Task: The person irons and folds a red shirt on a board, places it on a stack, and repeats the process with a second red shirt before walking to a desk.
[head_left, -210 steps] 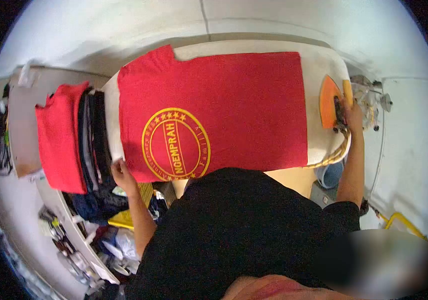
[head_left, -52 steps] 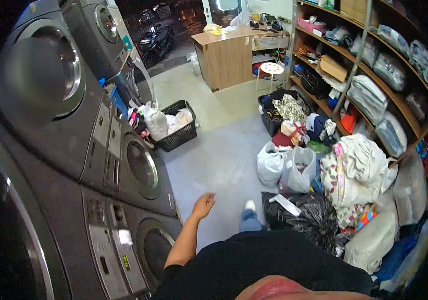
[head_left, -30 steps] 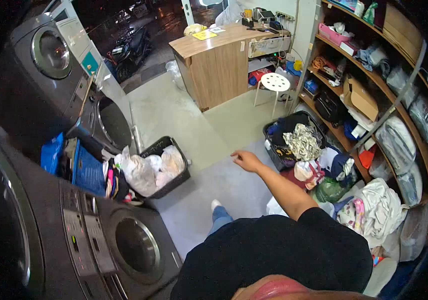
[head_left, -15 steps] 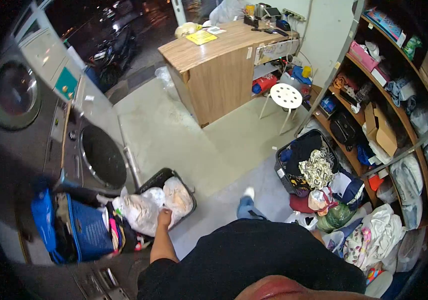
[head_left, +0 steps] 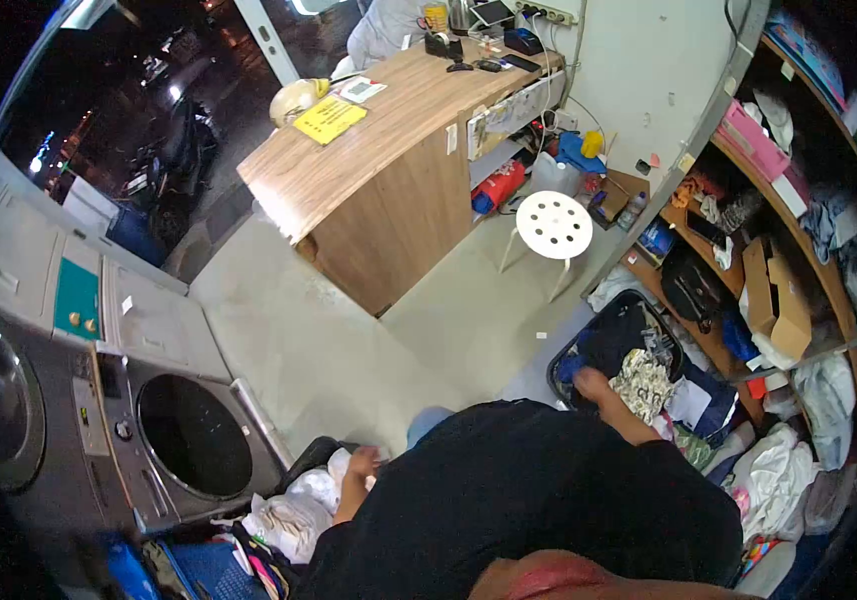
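Note:
My left hand [head_left: 364, 463] hovers beside the white plastic bags [head_left: 294, 515] at lower left, its fingers loosely apart and somewhat blurred. These bags sit in a dark basket [head_left: 321, 452], mostly hidden by them and my arm. On the other side, my right hand [head_left: 592, 384] is over the near left edge of a black laundry basket [head_left: 561, 365]. Its fingers are too indistinct to show whether they grip the rim. Dark clothes [head_left: 617, 335] and a patterned cream-and-black cloth [head_left: 641, 385] fill that basket.
Front-loading machines [head_left: 194, 437] line the left side, above a blue basket [head_left: 214, 572] of clothes. A wooden counter [head_left: 389, 220] and a white stool [head_left: 555, 225] stand ahead. Shelves [head_left: 724, 255] hold bags and boxes at right, with piled laundry [head_left: 774, 490] below.
My left hand has moved off the white bags. My right hand, mostly hidden before, has come to the black laundry basket. My body and view have shifted toward the right-hand basket.

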A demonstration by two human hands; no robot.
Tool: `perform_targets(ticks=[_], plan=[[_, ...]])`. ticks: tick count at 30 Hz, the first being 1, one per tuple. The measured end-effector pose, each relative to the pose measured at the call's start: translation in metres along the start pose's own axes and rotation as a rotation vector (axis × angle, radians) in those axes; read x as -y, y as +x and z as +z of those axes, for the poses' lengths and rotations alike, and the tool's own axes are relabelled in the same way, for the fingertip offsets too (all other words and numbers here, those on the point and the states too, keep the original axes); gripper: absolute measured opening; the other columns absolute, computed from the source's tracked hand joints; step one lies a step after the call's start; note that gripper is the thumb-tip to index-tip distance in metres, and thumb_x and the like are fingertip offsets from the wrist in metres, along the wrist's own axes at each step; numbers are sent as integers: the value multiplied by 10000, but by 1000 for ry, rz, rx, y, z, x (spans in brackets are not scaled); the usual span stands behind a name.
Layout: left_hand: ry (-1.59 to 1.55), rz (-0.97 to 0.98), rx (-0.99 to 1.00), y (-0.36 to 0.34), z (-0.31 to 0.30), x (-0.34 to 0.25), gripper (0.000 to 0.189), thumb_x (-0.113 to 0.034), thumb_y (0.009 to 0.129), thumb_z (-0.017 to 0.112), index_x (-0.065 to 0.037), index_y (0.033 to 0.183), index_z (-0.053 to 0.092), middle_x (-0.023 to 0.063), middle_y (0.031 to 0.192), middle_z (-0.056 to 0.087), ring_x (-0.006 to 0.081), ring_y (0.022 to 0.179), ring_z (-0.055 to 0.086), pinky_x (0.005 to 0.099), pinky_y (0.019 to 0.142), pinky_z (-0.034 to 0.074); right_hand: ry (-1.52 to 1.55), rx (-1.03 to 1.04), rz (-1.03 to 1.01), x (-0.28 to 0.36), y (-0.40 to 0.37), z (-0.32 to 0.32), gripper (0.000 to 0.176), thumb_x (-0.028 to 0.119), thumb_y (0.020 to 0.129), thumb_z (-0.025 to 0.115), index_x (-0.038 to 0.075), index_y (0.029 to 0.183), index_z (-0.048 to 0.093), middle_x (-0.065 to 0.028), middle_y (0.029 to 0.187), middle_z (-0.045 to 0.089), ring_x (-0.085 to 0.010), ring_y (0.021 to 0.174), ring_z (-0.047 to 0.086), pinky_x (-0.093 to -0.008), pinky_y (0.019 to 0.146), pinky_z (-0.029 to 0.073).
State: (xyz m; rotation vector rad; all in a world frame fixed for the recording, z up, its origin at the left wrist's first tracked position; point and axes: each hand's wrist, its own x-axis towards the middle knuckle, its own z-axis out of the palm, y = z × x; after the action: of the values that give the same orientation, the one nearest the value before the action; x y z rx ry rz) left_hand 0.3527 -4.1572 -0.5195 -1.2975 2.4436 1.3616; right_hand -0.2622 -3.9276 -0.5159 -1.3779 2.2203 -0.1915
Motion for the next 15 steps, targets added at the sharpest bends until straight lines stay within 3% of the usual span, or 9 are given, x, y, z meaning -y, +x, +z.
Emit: perform_targets(ticks=[2, 3, 5, 8, 10, 12, 13, 14, 15], plan=[[167, 95, -155, -7, -44, 12, 174, -210, 852, 604, -89, 978, 597, 55, 839, 615, 181, 705, 573, 340, 561, 476, 189, -93, -79, 67, 80, -71, 276, 281, 879, 523, 58, 974, 654, -172, 975, 661, -335, 897, 636, -422, 774, 502], [28, -59, -233, -1, -58, -1, 177, -206, 859, 593, -87, 990, 592, 60, 854, 614, 180, 717, 573, 335, 568, 473, -19, -307, -314, 42, 160, -33, 288, 284, 867, 565, 84, 1053, 655, -158, 954, 674, -313, 852, 657, -394, 778, 511], [-658, -522, -548, 25, -72, 2, 184, -197, 871, 571, -82, 1014, 582, 70, 883, 611, 178, 740, 573, 324, 583, 467, 370, -102, -95, 138, 193, -131, 332, 287, 843, 604, 94, 1111, 636, -150, 1046, 671, -319, 972, 633, -408, 853, 491], [-1203, -738, -989, 85, -126, 1, 196, -185, 890, 539, -75, 1050, 567, 85, 926, 607, 175, 776, 573, 308, 605, 459, 364, -144, -193, 182, 258, -166, 318, 226, 853, 615, 90, 1141, 621, -164, 973, 663, -289, 878, 647, -377, 779, 510], [-1282, -717, -1253, 136, -176, 5, 205, -176, 902, 518, -71, 1073, 557, 94, 955, 605, 172, 800, 573, 297, 619, 453, 471, 19, -112, 201, 279, -173, 311, 265, 884, 576, 89, 1137, 620, -173, 1018, 657, -297, 922, 635, -399, 815, 499], [-1216, -618, -1564, 195, -237, -8, 208, -158, 902, 506, -50, 1073, 554, 95, 952, 594, 171, 795, 563, 288, 638, 453, 291, 35, -70, 164, 311, -116, 392, 371, 875, 547, 99, 1149, 618, -193, 1119, 637, -352, 1031, 604, -434, 875, 476], [-1161, -546, -1738, 240, -273, -28, 206, -145, 896, 505, -32, 1061, 557, 91, 935, 585, 170, 778, 554, 286, 651, 457, 362, 155, -3, 178, 289, -149, 444, 412, 888, 509, 75, 1157, 618, -224, 1165, 606, -367, 1076, 577, -434, 906, 456], [-1097, -423, -1779, 279, -305, -43, 207, -164, 900, 529, -33, 1059, 553, 87, 927, 580, 174, 779, 550, 290, 667, 461, 151, 339, 76, 150, 295, -129, 470, 408, 895, 500, 27, 1140, 620, -221, 1171, 609, -361, 1083, 578, -416, 908, 454], [-1014, -303, -1813, 314, -340, -53, 214, -184, 904, 554, -34, 1056, 549, 84, 919, 576, 178, 780, 547, 293, 684, 465, 296, 464, 124, 126, 285, -130, 423, 360, 896, 523, 12, 1110, 634, -199, 1151, 626, -343, 1076, 591, -418, 870, 473]])
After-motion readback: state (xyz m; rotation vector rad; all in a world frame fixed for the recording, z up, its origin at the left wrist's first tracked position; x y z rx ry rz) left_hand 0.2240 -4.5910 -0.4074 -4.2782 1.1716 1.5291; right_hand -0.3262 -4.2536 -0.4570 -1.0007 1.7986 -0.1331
